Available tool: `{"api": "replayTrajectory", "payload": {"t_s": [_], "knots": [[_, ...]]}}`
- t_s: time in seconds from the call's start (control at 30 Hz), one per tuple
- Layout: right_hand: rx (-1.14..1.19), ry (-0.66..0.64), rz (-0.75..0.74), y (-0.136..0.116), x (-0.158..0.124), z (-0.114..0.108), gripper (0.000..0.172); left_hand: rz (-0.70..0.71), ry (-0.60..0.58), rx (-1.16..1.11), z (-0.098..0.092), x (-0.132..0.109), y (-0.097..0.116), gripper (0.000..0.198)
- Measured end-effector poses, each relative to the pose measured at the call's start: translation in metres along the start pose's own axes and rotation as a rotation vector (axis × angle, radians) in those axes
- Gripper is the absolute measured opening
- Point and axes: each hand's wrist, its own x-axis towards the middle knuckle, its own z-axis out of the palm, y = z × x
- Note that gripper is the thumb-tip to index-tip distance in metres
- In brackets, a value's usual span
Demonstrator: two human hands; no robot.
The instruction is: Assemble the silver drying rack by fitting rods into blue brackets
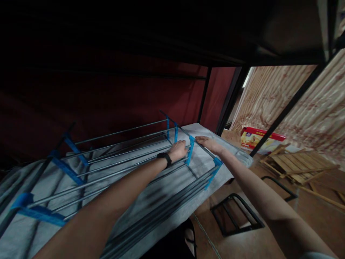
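Note:
A rack of grey metal rods with blue plastic connectors [190, 149] lies along a light grey sheet on a bed. My left hand [178, 151], with a black band at the wrist, is closed round a metal rod [140, 163] close beside one blue connector. On the other side of that connector, my right hand [208, 143] reaches to the dark end pole with its fingers stretched out; the fingertips come against or very near the pole. More blue connectors [67, 169] join the rods at the left end.
A black bed frame [206, 97] and a dark underside enclose the space above. Dark red cloth [140, 97] hangs behind. On the floor at right are black metal frames [237, 216], a folded wooden piece [302, 163] and a red and yellow box [258, 138].

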Motion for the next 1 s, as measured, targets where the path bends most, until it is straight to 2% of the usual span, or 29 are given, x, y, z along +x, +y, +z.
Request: {"api": "replayTrajectory", "payload": {"t_s": [0.1,0.2,0.33,0.53,0.87,1.0], "knots": [[0.040,-0.110,0.001,0.006,0.006,0.008,0.034,-0.039,-0.048,-0.049,0.016,0.015,0.006,0.034],[0.041,-0.157,0.001,0.007,0.010,0.010,0.038,-0.054,-0.048,-0.073,0.024,0.022,0.005,0.032],[0.082,-0.195,-0.019,0.009,0.010,0.011,0.041,-0.058,0.003,-0.125,0.020,0.023,0.000,0.035],[0.238,-0.233,-0.003,0.020,0.015,0.018,0.036,-0.087,0.035,-0.193,0.012,0.021,-0.005,0.036],[0.474,-0.158,0.036,0.019,0.016,0.027,0.023,-0.123,0.036,-0.217,0.014,0.019,-0.005,0.031],[0.466,-0.178,0.055,0.020,0.017,0.026,0.021,-0.135,0.023,-0.260,0.013,0.018,-0.006,0.031]]}}
